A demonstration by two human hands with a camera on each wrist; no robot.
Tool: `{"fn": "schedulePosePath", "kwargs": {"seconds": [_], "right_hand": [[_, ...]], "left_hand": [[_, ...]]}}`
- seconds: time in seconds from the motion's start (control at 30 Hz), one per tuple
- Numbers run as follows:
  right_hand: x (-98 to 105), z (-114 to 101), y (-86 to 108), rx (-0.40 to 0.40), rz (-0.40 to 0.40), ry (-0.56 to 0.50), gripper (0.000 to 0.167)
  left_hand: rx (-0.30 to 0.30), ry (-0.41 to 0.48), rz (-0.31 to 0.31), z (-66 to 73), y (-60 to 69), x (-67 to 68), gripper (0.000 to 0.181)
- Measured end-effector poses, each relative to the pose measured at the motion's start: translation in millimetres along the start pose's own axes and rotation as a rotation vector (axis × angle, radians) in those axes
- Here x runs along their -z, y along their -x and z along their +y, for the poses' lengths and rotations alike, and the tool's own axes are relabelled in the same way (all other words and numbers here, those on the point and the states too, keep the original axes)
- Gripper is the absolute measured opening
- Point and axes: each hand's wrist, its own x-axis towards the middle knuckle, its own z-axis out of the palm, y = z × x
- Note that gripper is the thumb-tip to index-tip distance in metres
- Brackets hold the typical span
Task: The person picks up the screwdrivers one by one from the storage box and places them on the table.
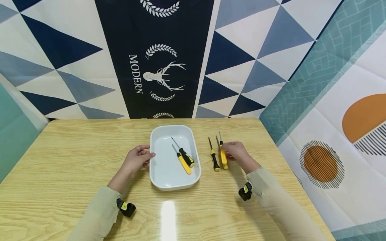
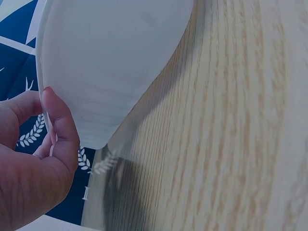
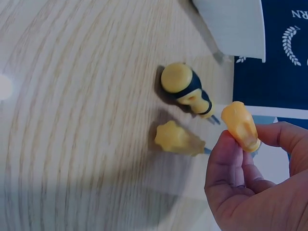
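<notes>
A white plastic tray [image 1: 163, 174] lies on the table, and my left hand [image 1: 137, 160] grips its left rim, thumb over the edge and fingers outside. Inside the tray rest a yellow-handled screwdriver [image 1: 184, 164] and a black-and-yellow screwdriver [image 1: 187, 158], side by side. To the right of the tray, my right hand [image 1: 238, 153] pinches another yellow-handled screwdriver [image 3: 239, 122] between thumb and fingers, raised off the table in the right wrist view. Beside it on the table lie a black-and-yellow screwdriver [image 3: 180, 82] and a second yellow-handled screwdriver [image 3: 175, 138], partly overlapped in the head view.
The wood-grain table [image 1: 75, 174] reaches back to a patterned wall cloth [image 1: 163, 67]. Another printed cloth [image 1: 331, 160] hangs along the right side. A small black camera [image 1: 126, 208] is on the left wrist and another camera [image 1: 245, 191] on the right.
</notes>
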Motion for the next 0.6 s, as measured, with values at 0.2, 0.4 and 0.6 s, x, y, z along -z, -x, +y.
{"fn": "schedulePosePath", "kwargs": {"seconds": [0.2,0.4,0.6], "right_hand": [[4,6,-2.0,-0.022,0.011,0.022,0.043],[7,13,-5.6,-0.028,0.025,0.049,0.042],[9,19,-10.3,-0.024,0.047,0.062,0.039]], "left_hand": [[0.001,-0.002,0.000,0.3,0.6,-0.4,0.052],[0.002,0.006,0.002,-0.7,-0.2,0.8,0.051],[-0.002,0.009,-0.004,-1.2,-0.3,1.1,0.051]]}}
